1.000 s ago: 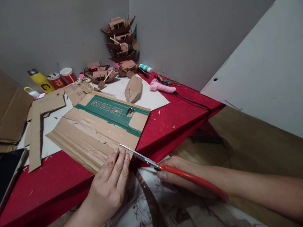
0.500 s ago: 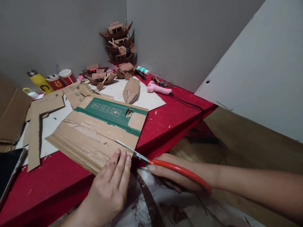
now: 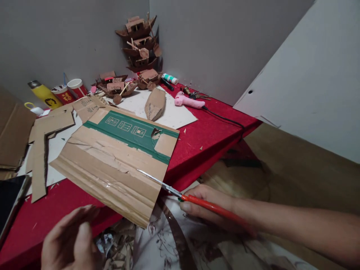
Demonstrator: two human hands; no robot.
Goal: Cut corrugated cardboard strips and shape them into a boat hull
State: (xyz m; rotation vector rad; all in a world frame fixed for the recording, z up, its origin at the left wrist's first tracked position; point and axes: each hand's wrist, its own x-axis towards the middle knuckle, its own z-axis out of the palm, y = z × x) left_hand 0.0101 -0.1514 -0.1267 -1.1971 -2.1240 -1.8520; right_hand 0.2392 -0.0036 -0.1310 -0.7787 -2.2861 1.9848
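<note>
A large cardboard sheet with a green printed band lies on the table, its near right corner jutting past the edge. My right hand grips red-handled scissors, their blades over the right edge of the sheet with one blade on top of it. To the lower left, my left hand is off the cardboard, slightly blurred, fingers curved and thumb apart, holding nothing.
Cardboard model boats stand stacked in the corner. Near the back are a boat-shaped piece, a pink glue gun, cups and a yellow bottle. At left lie cardboard strips and a phone.
My left hand has let go of the cardboard and moved down and left. The sheet's near right part now sits higher off the table edge. My right hand still holds the scissors.
</note>
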